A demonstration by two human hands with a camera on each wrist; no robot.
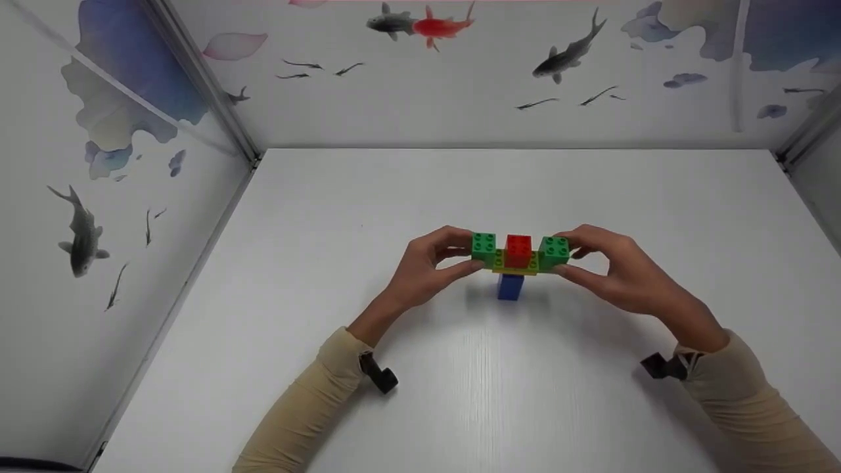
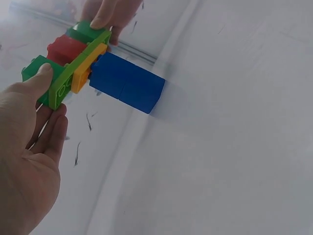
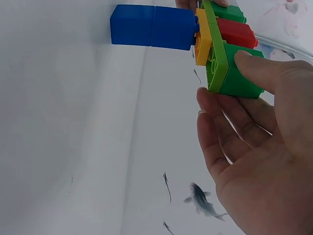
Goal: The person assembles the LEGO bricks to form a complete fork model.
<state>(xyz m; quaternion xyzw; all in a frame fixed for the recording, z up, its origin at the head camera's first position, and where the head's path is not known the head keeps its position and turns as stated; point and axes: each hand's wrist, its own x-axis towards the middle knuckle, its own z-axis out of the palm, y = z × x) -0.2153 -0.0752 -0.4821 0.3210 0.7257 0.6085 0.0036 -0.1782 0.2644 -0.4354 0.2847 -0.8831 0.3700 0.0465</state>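
Observation:
Toy building bricks form a T-shaped stack in front of me. Two blue bricks [image 2: 128, 83] make its stem, upright on the table. Above them come an orange-yellow plate [image 3: 202, 38] and a longer lime-green plate [image 3: 215, 49]; some blue studs show at the joint below the orange-yellow one. A red brick [image 1: 518, 251] sits in the middle on top, between a left green brick [image 1: 483, 247] and a right green brick [image 1: 554, 252]. My left hand [image 1: 428, 267] pinches the left green brick between thumb and fingers. At the other end, my right hand [image 1: 614, 268] pinches the right green brick.
The white table [image 1: 328, 217] has a back wall [image 1: 460, 118] and a left side wall [image 1: 39, 315], both printed with fish. Black wrist mounts [image 1: 380, 374] stick out from the beige sleeves [image 1: 309, 401] over the table.

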